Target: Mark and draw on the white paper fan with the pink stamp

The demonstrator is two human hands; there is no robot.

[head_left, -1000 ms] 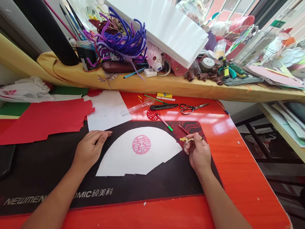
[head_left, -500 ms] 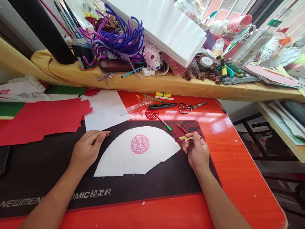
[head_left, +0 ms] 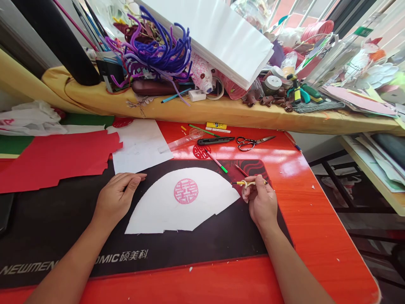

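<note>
From the head camera, a white paper fan shape (head_left: 164,207) lies on a black mouse mat (head_left: 190,249), its arc facing away from the person and a pink double-happiness emblem (head_left: 186,191) near its middle. The right hand (head_left: 262,204) sits just beside the fan's right tip, closed in a pinch on a slim yellow tool (head_left: 249,183) wound with a pale strip. The tool's long axis runs nearly level across the view, its thin end pointing left, just above the fan's right tip and not touching it. The right hand is clearly the nearer of the two to that tip. The left hand (head_left: 115,200) rests open and empty on the mat, just beside the fan's left side, gripping nothing. Beyond the fan's arc, a pink-and-green marker (head_left: 216,162), a craft knife (head_left: 216,140) and scissors (head_left: 253,142) lie on or near the mat's far edge, and a sheet of red paper (head_left: 53,162) lies left of the fan. Bare mat lies below the fan, giving open room.
</note>
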